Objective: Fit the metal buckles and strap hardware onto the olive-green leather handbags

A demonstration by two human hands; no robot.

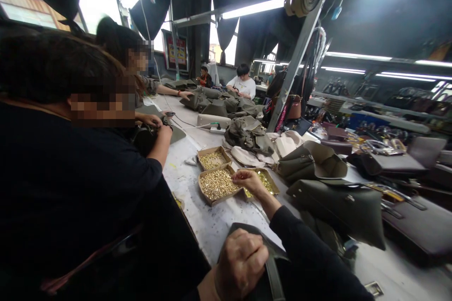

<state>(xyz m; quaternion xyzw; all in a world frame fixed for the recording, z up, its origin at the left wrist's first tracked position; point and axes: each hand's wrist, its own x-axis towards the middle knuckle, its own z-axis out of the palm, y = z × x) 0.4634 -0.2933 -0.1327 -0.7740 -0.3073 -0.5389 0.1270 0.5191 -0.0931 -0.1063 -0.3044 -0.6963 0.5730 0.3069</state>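
Observation:
My left hand (243, 259) is a closed fist in the near foreground, over a dark olive leather bag piece (273, 273) with a strap. Whatever its curled fingers hold is hidden. Farther off, my right hand (250, 181) reaches over the small cardboard boxes, thumb and fingertips pinched together. Anything between those fingertips is too small to make out. Below them is a box of small gold rivets (216, 185). Under the wrist sits another box with flatter gold metal pieces (265, 182). A third box of small gold pieces (212, 160) stands just behind.
Close on my left, a co-worker in black (77, 183) handles a dark piece at the table edge. Olive bags (339, 207) crowd the right side. A crumpled olive bag (249, 135) and a power strip (218, 130) lie beyond the boxes. A slanted metal post (300, 51) rises behind.

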